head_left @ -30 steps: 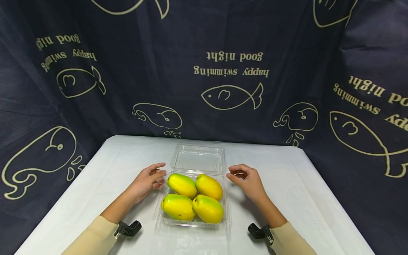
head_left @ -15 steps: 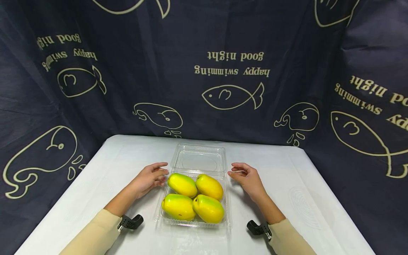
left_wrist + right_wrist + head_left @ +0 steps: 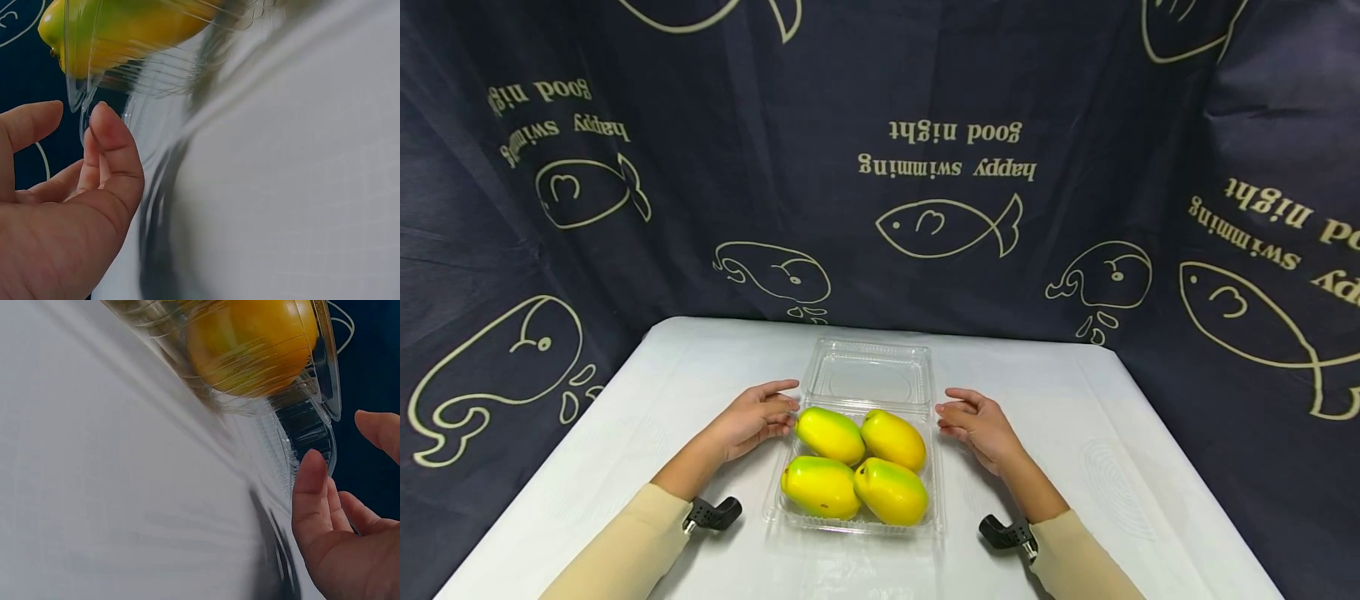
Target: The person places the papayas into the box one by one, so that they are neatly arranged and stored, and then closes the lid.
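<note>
A clear plastic clamshell box [image 3: 934,500] lies on the white table with its lid [image 3: 868,375] folded back flat, away from the person. Several yellow-green mangoes [image 3: 827,435] fill its base in two rows. My left hand [image 3: 748,423] hovers beside the box's left side near the hinge, fingers loosely bent and holding nothing. On the opposite side my right hand [image 3: 985,427] mirrors it, thumb and fingers apart. In the left wrist view the fingertips [image 3: 111,128] come right up to the box rim. The right wrist view shows a mango [image 3: 253,347] through the ribbed wall.
A white cloth [image 3: 1037,375] covers the table. Dark blue curtains [image 3: 955,292] with fish and whale outlines stand behind it and along both sides. Each wrist carries a black camera mount, the left one [image 3: 715,514] and the right one [image 3: 1000,532].
My left hand has edged right and slightly forward, closer to the box. My right hand's fingers have spread and lowered a little at the box's side. The box and mangoes stay put.
</note>
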`<state>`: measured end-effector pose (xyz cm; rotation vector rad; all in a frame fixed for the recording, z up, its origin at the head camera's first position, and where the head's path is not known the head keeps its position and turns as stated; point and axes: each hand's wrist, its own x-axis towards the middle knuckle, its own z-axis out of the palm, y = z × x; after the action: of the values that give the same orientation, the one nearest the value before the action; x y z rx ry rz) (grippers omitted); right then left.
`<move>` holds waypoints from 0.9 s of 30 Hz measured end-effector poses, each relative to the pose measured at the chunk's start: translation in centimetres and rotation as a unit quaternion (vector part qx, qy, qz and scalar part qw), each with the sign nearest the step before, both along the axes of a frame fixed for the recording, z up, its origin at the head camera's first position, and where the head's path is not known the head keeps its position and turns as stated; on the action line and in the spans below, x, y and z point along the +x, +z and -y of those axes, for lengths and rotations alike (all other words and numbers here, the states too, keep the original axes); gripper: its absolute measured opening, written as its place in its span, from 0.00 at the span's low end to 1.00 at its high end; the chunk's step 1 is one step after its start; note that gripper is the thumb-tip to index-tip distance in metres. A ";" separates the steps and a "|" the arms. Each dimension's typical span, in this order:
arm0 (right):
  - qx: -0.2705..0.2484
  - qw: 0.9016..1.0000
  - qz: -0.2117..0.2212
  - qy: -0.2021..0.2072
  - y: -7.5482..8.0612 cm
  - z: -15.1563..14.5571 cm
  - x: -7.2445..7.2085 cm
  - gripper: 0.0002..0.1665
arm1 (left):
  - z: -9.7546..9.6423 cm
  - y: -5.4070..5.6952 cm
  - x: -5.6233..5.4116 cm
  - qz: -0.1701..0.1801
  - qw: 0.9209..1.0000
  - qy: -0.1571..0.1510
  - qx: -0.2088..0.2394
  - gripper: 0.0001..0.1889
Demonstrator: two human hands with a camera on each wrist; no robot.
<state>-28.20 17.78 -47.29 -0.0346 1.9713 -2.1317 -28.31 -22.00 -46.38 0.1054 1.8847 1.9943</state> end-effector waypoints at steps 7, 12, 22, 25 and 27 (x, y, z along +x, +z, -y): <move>-0.013 0.999 0.013 0.027 0.0 0.1 0.0 0.37 | 0.1 0.0 -0.1 0.006 1.000 -0.004 0.013 0.34; -0.029 0.999 0.023 0.039 -0.1 0.1 0.0 0.37 | 0.1 0.0 -0.1 0.003 1.000 -0.013 0.011 0.35; -0.048 0.997 0.028 0.056 -0.2 0.0 0.0 0.38 | -0.1 0.1 -0.1 0.011 1.000 -0.015 0.019 0.35; -0.055 0.996 0.030 0.061 -0.2 -0.1 0.0 0.39 | -0.1 0.0 -0.1 0.012 0.999 -0.018 0.024 0.35; -0.057 0.996 0.030 0.063 -0.3 -0.1 -0.1 0.39 | 0.0 -0.1 -0.2 0.012 0.999 -0.020 0.027 0.35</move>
<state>-28.26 17.88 -47.55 -0.1104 1.7642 -2.1344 -28.46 -22.00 -46.45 0.1328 1.8001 2.0101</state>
